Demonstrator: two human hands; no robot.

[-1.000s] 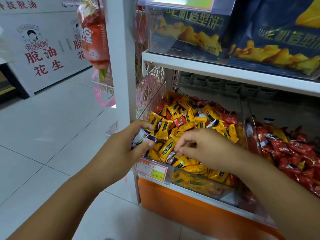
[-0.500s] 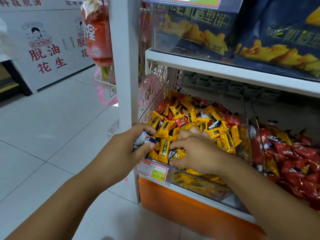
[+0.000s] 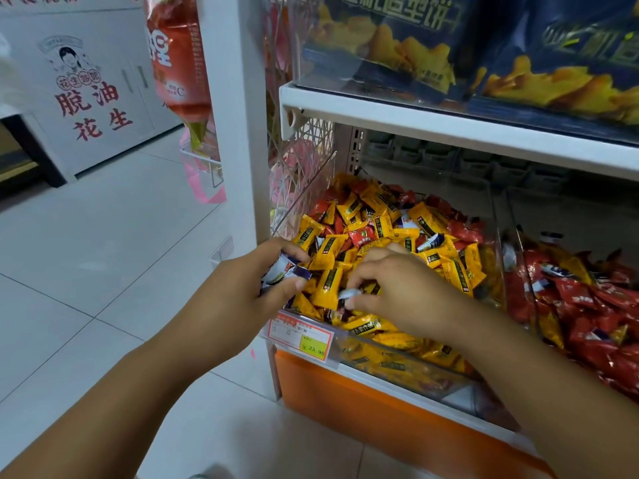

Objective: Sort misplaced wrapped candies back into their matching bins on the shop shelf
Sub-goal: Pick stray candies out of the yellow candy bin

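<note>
1. At the front of the yellow bin [image 3: 415,361], near 6 o'clock in its heap, the right hand [image 3: 401,288] is pinching a white candy [image 3: 347,292] between thumb and fingertips.
2. That candy is sitting at 9 o'clock from the right knuckles, touching the yellow wrappers beneath it. Its long axis seems to be running 9 to 3, though the fingers are hiding most of it. What shows is crinkled white wrapper with a dark edge.
3. Just beside it at 9 o'clock, the left hand [image 3: 238,292] is gripping a bunch [image 3: 283,271] of white-and-blue candies, thumb curled over them, above the bin's left front corner and the price tag [image 3: 300,335].
4. Judging by this, the left hand is serving as the collecting hand. It is nearer the pinched candy than any other bin, so the coming move is likely a short lift and pass toward 9 o'clock.
5. Another white stray [image 3: 430,242] is lying at 1 o'clock from the right hand, and red strays [image 3: 361,236] are dotting the heap at 12. The red bin [image 3: 525,271] is standing at 3 o'clock.
</note>
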